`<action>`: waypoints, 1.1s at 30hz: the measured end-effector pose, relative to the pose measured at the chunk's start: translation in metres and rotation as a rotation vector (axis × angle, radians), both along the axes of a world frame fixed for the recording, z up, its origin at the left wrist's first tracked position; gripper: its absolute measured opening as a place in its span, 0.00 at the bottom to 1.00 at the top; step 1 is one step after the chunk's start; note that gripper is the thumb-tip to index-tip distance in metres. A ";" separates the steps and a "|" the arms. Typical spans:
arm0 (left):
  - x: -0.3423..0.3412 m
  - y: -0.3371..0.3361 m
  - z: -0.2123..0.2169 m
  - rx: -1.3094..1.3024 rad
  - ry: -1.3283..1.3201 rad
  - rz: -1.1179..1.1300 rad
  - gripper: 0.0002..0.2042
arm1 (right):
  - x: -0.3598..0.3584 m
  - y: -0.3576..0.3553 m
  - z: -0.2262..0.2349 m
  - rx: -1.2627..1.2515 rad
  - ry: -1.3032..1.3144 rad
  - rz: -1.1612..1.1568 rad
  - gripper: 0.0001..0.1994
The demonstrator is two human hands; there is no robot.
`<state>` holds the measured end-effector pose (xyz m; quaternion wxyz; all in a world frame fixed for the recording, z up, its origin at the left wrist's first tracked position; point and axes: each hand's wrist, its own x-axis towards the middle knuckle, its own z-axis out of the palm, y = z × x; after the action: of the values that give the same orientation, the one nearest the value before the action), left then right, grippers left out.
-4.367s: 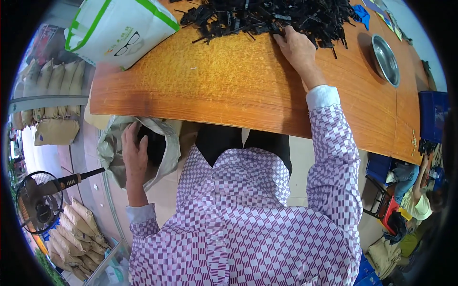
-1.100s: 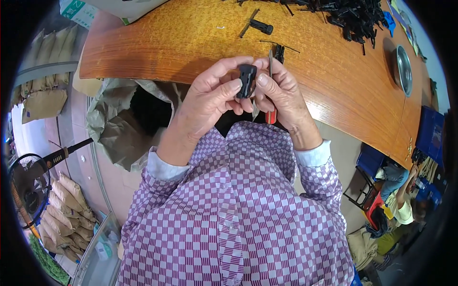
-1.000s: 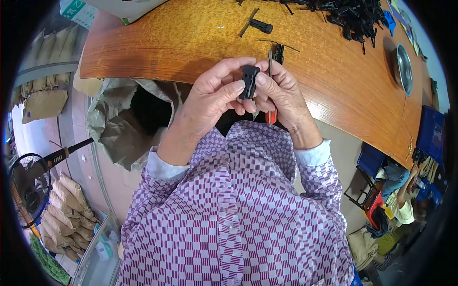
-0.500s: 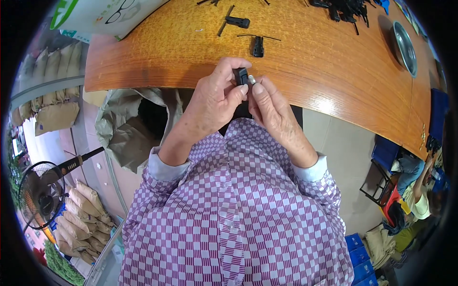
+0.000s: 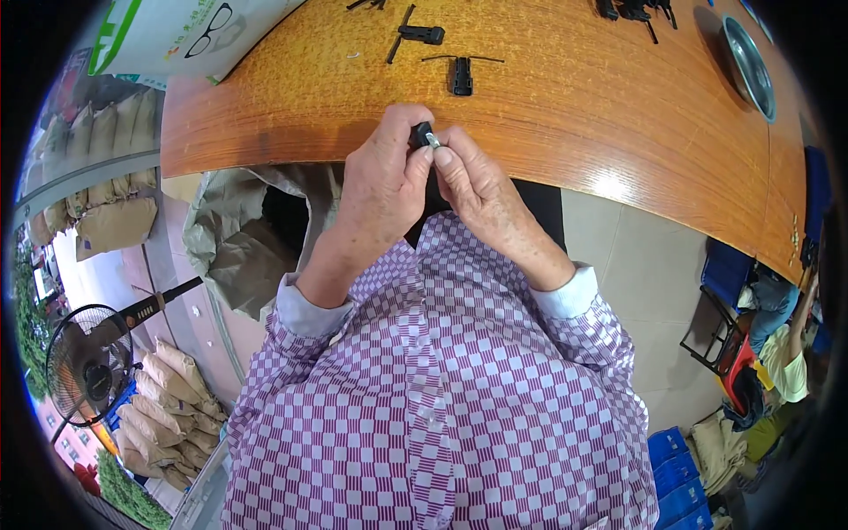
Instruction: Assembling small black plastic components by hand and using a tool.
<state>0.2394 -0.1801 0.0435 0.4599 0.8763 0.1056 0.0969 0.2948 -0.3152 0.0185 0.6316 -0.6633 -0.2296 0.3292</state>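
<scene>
I see both hands pressed together at the near edge of the wooden bench (image 5: 618, 115), my left hand (image 5: 384, 181) and right hand (image 5: 481, 190) pinching one small black plastic part (image 5: 421, 135) between fingertips; a pale bit shows at its right end. Two similar black parts (image 5: 461, 75) lie farther out.

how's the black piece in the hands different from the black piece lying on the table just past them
The held black piece is pinched between the fingertips of the left hand and right hand, mostly hidden, at the edge of the wooden table. The loose black piece lies untouched and fully in view on the tabletop. A thin dark strand runs across the loose piece; a small light-coloured bit shows beside the held one. Both are small, dark and blocky.
</scene>
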 end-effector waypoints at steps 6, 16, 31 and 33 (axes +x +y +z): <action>-0.014 0.016 0.000 0.031 -0.099 0.090 0.13 | -0.004 0.020 0.006 0.032 -0.003 0.060 0.11; -0.131 0.118 -0.023 0.406 0.199 0.371 0.14 | 0.064 0.006 0.020 -0.774 -0.879 -0.130 0.19; -0.023 0.064 0.003 -1.129 0.276 -0.371 0.18 | 0.030 -0.004 0.048 -0.304 -1.285 0.355 0.18; -0.024 0.060 0.000 -1.159 0.312 -0.397 0.19 | 0.030 -0.007 0.048 -0.237 -1.348 0.406 0.19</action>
<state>0.2153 -0.1206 0.0440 0.8484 0.4914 0.0424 -0.1923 0.3243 -0.3226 0.0660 0.2018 -0.7309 -0.6517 -0.0188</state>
